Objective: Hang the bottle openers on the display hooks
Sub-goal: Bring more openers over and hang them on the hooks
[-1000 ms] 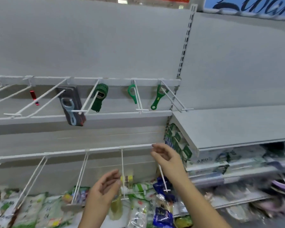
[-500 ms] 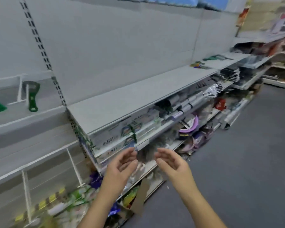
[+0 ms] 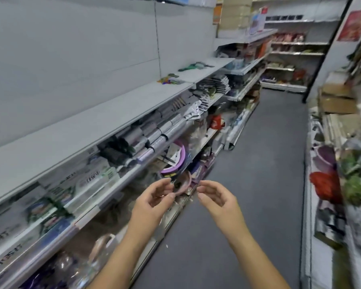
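While left hand (image 3: 154, 203) and right hand (image 3: 217, 202) are hovering apart, loosely curled, holding nothing, left-shelf boxes (image 3: 90, 179) are showing print, blurred unreadable.

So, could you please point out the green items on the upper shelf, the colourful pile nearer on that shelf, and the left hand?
green items (image 3: 193, 66): head view, middle of the green cluster.
colourful pile (image 3: 169, 80): head view, centre of the heap.
left hand (image 3: 152, 203): head view, middle of the hand.

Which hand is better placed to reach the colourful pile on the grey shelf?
Left, probably: left hand is empty and nearer the grey shelf, where the colourful pile lies; right hand is empty too.
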`<action>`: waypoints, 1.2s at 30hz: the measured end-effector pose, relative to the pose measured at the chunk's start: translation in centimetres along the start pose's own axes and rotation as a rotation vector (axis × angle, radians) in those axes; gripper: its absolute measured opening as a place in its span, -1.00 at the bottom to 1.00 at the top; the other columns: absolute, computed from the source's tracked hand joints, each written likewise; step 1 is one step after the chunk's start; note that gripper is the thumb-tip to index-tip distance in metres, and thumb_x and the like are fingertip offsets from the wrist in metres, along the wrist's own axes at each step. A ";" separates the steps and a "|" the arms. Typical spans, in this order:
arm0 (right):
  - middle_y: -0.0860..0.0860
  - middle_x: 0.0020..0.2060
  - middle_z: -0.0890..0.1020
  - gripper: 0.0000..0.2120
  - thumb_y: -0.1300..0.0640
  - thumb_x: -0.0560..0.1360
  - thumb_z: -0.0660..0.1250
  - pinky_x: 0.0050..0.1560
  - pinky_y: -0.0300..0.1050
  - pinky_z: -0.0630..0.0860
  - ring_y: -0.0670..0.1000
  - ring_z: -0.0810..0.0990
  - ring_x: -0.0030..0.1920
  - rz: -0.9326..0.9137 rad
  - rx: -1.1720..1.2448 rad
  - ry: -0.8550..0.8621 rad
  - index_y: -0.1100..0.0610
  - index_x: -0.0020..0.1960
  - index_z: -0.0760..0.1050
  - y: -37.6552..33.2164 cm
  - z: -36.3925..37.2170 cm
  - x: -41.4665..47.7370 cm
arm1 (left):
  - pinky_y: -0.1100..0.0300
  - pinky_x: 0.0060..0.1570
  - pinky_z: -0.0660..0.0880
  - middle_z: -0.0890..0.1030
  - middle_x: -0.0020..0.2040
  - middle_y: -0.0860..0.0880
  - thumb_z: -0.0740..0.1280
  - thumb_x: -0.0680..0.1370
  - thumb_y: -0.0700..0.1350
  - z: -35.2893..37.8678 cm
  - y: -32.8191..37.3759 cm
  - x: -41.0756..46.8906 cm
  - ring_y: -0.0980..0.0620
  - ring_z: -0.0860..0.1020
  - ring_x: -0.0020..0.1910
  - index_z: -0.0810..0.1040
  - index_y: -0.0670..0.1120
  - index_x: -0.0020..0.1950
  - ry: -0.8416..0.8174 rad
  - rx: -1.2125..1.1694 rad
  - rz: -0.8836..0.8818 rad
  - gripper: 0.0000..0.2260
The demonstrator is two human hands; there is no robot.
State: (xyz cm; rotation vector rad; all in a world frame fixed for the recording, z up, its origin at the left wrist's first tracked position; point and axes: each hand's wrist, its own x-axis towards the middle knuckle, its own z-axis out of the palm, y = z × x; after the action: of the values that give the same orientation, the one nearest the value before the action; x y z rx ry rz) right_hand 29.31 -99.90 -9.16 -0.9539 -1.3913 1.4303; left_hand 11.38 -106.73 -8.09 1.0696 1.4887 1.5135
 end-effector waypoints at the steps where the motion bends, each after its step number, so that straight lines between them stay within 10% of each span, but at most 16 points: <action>1: 0.06 0.01 0.71 -0.76 0.31 0.50 0.43 -0.03 -0.32 0.55 -0.10 0.67 -0.02 -0.002 -0.001 0.007 0.13 0.15 0.60 0.2 -0.7 1.4 | 0.35 0.02 0.54 0.70 0.09 -0.07 0.41 0.53 -0.30 0.8 -0.2 1.5 0.04 0.65 0.11 0.61 -0.06 0.24 0.001 -0.004 -0.003 -0.69; 22: 0.01 0.00 0.73 -0.72 0.27 0.50 0.45 0.03 -0.28 0.57 -0.06 0.69 0.03 -0.021 -0.109 0.023 0.07 0.17 0.61 -0.2 -8.9 45.3 | 0.42 -0.06 0.53 0.68 0.09 -0.01 0.39 0.55 -0.26 12.7 -0.9 44.7 0.19 0.65 0.02 0.59 -0.04 0.24 0.009 -0.020 0.002 -0.72; 36: -0.06 0.01 0.72 -0.74 0.21 0.53 0.42 0.04 -0.30 0.58 -0.11 0.67 0.05 -0.047 -0.077 -0.266 0.02 0.19 0.59 -1.6 -14.0 79.3 | 0.45 -0.04 0.53 0.70 0.06 0.04 0.42 0.54 -0.21 19.7 1.7 72.2 0.18 0.65 0.01 0.61 0.02 0.22 0.346 0.099 0.029 -0.72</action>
State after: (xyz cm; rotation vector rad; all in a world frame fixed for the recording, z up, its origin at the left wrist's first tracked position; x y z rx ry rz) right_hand 18.91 -20.17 -3.95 -0.7941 -1.6621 1.5186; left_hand 2.78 -32.53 -2.50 0.9198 1.8053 1.7259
